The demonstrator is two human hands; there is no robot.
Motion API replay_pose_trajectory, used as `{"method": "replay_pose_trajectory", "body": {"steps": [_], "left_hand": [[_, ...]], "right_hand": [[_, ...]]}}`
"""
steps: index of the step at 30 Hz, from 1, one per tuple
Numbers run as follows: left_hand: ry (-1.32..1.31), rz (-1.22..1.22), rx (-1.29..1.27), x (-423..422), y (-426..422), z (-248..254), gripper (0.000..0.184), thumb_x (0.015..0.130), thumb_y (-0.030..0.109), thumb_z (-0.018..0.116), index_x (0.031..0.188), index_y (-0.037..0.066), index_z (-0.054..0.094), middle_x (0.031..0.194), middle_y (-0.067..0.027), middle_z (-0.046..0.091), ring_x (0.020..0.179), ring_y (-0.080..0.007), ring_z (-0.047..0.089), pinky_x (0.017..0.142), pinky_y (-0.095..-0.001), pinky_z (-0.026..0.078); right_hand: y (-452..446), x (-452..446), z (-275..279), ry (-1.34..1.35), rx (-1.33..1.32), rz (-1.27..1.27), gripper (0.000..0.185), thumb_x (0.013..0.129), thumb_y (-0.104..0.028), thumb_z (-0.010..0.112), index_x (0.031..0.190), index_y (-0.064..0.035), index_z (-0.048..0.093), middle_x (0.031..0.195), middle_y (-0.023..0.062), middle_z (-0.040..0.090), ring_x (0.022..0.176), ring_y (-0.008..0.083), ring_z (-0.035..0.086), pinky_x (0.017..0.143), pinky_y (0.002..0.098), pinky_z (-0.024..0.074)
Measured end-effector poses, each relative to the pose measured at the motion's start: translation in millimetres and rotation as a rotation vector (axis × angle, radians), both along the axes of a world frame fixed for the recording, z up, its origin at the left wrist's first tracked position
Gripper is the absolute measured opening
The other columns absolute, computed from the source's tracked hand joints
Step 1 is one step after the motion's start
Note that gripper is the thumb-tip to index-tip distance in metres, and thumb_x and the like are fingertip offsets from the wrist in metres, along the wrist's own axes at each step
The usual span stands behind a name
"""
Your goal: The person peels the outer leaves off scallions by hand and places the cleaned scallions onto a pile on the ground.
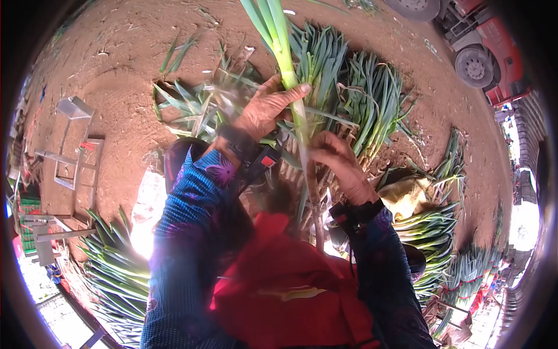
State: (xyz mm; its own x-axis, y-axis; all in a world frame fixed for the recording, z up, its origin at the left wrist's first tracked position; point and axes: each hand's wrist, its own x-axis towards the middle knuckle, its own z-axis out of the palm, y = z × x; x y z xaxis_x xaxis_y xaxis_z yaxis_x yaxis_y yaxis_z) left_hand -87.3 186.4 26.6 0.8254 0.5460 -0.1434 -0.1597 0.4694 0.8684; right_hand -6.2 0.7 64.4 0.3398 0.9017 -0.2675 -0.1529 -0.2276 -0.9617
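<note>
A large green onion (299, 119) stands nearly upright in front of me, leaves at the top and a browner root end below. My left hand (264, 110) is closed round its stalk just under the leaves, thumb across the front. Lower down, my right hand (343, 166) has bent fingers pinched at the side of the same stalk. Its fingertips are slightly blurred. Just beyond my hands lie bunches of green onions (366, 107), leaves pointing away from me. Loose stripped leaves (200, 107) are heaped beside my left hand.
More green onions lie in piles at the lower left (116, 273) and lower right (430, 232). A yellowish sack (404, 198) is near my right wrist. Metal frames (72, 154) stand on the dirt ground at left. A red vehicle (494, 52) is at the upper right.
</note>
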Motion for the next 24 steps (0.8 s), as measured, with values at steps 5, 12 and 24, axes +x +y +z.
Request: {"method": "replay_pose_trajectory", "body": {"steps": [5,12,24], "left_hand": [[0.018,-0.046,0.081,3.3,-0.2,-7.2,0.043,0.08,0.029,0.076,0.114,0.011,0.056,0.095,0.0027,0.06,0.084,-0.01,0.057,0.064,-0.0274,0.05],[0.026,-0.03,0.062,2.4,-12.5,-1.2,0.049,0.078,0.032,0.078,0.114,0.008,0.056,0.088,0.0019,0.057,0.074,-0.0085,0.054,0.055,-0.0248,0.045],[0.047,0.079,0.259,7.6,-13.2,-8.8,0.052,0.074,0.034,0.081,0.109,0.003,0.058,0.082,-0.0023,0.061,0.069,-0.0122,0.057,0.054,-0.0252,0.046]], "right_hand": [[3.4,11.4,-24.0,0.107,-0.042,-0.04,0.019,0.081,-0.01,0.064,0.096,-0.0021,0.056,0.078,0.004,0.058,0.069,0.0144,0.06,0.061,0.0268,0.0486],[-1.9,7.3,-31.7,0.165,-0.048,-0.052,0.015,0.079,-0.008,0.064,0.092,-0.0039,0.057,0.078,0.0033,0.059,0.067,0.0129,0.058,0.062,0.0257,0.047],[-12.6,-17.8,-21.8,-0.679,0.191,0.175,0.006,0.075,-0.002,0.059,0.078,-0.0044,0.055,0.071,0.0031,0.057,0.064,0.0166,0.057,0.058,0.0313,0.0459]]}}
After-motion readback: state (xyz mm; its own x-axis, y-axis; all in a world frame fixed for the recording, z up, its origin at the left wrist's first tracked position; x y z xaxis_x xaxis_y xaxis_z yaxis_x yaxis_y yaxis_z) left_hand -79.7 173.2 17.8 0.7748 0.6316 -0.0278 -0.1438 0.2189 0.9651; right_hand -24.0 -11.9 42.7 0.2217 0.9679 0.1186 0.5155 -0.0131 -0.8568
